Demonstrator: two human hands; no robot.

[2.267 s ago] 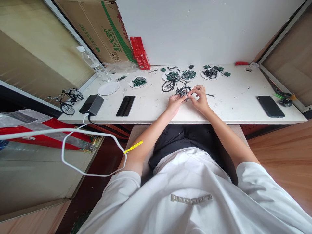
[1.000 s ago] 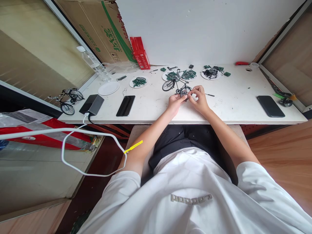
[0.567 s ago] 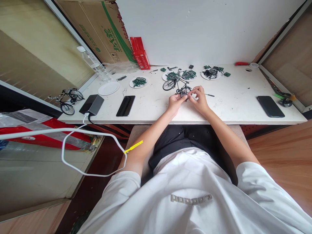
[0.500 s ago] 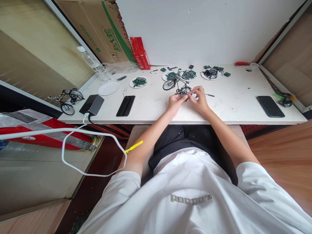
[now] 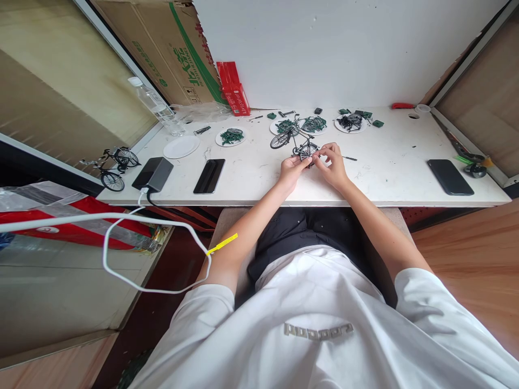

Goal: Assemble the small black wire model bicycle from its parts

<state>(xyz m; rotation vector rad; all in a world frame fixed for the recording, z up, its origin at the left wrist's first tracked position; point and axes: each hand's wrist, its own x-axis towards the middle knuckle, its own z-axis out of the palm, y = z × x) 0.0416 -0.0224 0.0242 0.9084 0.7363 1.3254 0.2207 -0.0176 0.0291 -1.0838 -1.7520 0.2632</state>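
Note:
A small black model bicycle (image 5: 281,140) is held over the white table, its near wheel between my two hands. My left hand (image 5: 292,168) grips that wheel from the left, thumb and fingers closed on it. From the right, my right hand (image 5: 332,163) pinches at the same end of the bicycle, fingertips meeting near the left thumb. Whatever tiny part lies between the right fingertips is hidden. A thin dark tool (image 5: 349,159) lies just right of my right hand.
White plates of green parts (image 5: 232,136) and a plate of black parts (image 5: 351,123) stand at the back. Another model bicycle (image 5: 112,168) is at the left, beside a black adapter (image 5: 152,174). Phones lie left (image 5: 209,176) and right (image 5: 450,177). A white cable (image 5: 154,216) hangs at the front left.
Both hands stay at the bicycle's near wheel. The bicycle has tilted very slightly; little else differs.

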